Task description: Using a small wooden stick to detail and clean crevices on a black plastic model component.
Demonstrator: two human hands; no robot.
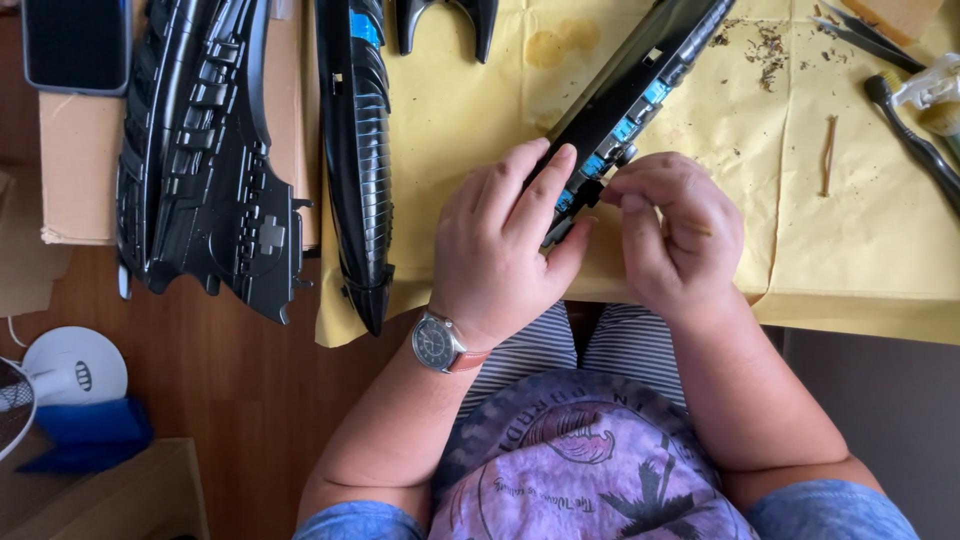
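A long black plastic model part (640,75) with small blue squares along one edge lies diagonally on the yellow paper-covered table (850,240). My left hand (505,245), with a wristwatch (440,343) on its wrist, grips the part's near end, fingers over the top. My right hand (675,230) pinches at the same end with thumb and fingertips closed; a thin stick-like piece shows between its fingers. What lies under the fingers is hidden.
Two large black model hull pieces (205,160) (360,150) lie to the left, one on a cardboard box (75,170). A phone (75,45) rests at top left. A toothbrush (915,140), tweezers (865,40) and debris sit at top right. A white fan (60,375) stands below left.
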